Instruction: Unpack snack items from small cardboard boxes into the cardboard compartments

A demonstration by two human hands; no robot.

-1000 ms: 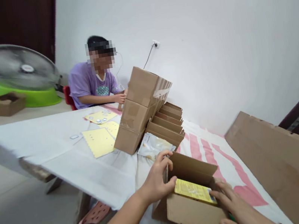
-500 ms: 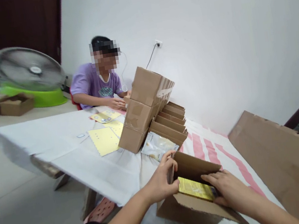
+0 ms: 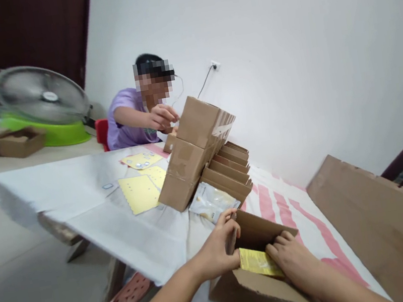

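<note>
Cloth-covered table [image 3: 78,191]: white.
Open cardboard box [image 3: 247,292]: plain brown, set at the table's near edge, its left wall clasped by the left hand [image 3: 217,248].
Yellow packet [image 3: 255,262] (flat, printed): lodged inside the box, pressed under the unclenched right hand [image 3: 293,261].

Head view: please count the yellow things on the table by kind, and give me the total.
Yellow sheets lying on the white cloth: 3
Yellow packet inside the open box: 1
Total: 4
</note>
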